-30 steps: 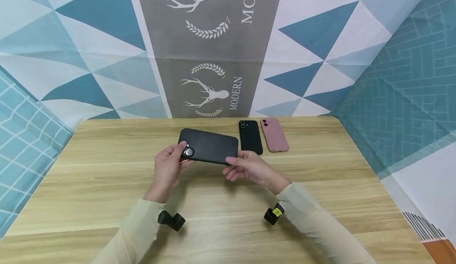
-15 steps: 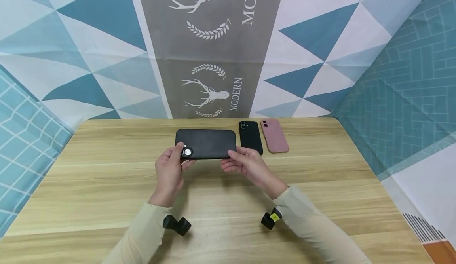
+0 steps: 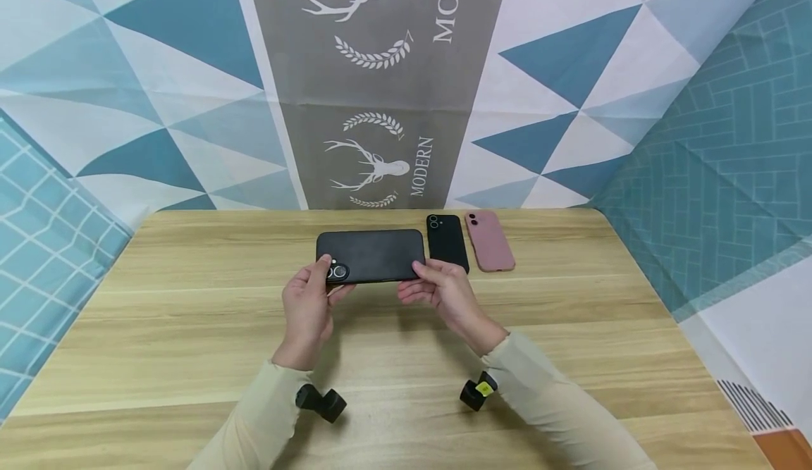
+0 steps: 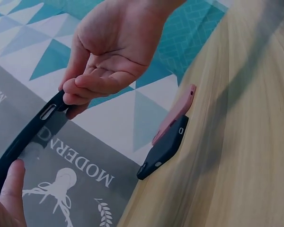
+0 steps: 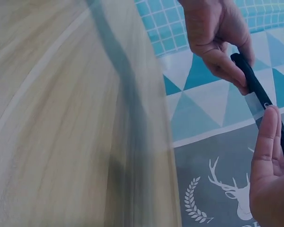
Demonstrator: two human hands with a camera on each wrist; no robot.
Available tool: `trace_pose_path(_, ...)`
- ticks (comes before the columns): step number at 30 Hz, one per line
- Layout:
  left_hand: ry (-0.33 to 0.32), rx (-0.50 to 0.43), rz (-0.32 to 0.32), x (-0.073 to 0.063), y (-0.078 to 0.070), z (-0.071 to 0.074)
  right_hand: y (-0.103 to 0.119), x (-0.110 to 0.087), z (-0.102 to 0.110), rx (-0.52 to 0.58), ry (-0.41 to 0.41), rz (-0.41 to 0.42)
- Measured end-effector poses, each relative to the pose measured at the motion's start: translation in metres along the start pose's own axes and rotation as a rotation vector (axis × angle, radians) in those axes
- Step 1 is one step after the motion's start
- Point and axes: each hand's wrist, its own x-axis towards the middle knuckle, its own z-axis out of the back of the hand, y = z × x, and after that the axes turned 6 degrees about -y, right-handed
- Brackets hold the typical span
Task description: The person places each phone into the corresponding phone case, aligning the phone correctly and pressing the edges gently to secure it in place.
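Note:
A smartphone in a black case (image 3: pixel 374 255) is held level above the table, its back and round camera lenses facing the head camera. My left hand (image 3: pixel 309 308) pinches its left end, thumb beside the lenses and fingers beneath. At the right end my right hand (image 3: pixel 447 301) grips the lower corner between thumb and fingers. From the left wrist, the case's side edge shows, with a glossy, see-through-looking surface under it. Just behind my right hand lies a black phone (image 3: pixel 447 241), and beside it a pink phone (image 3: pixel 490 241), both with their camera sides up.
The wood-grain table (image 3: pixel 190 343) reaches back to a patterned wall covering (image 3: pixel 545 75) with triangles and a deer print. Teal tiled cloth (image 3: pixel 729 153) borders the right side. A small black camera (image 3: pixel 322 401) sits on the left wrist, another (image 3: pixel 478 390) on the right.
The held smartphone has turned from a slant, right end lower, to level. Both hands have shifted slightly with it, keeping their grip. The two phones on the table stay put.

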Motion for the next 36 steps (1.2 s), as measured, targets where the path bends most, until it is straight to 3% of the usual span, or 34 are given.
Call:
trace_pose_path(15,0.035,-0.019,0.022,0.001,0.005,0.002,-0.004,0.001,0.002,0.039,0.077,0.005)
trace_pose_path(22,0.118,-0.072,0.055,-0.002,0.005,-0.004,-0.001,0.003,0.0,0.07,-0.019,-0.011)
trace_pose_path(26,0.194,-0.023,0.117,-0.006,0.009,-0.007,0.0,0.003,-0.002,0.096,-0.062,-0.023)
trace_pose_path(29,0.227,0.02,0.128,-0.008,0.013,-0.01,-0.001,0.004,-0.003,0.111,-0.064,-0.032)
trace_pose_path(36,0.192,-0.006,0.085,-0.012,0.012,-0.015,-0.001,0.006,-0.001,0.102,-0.014,-0.041)
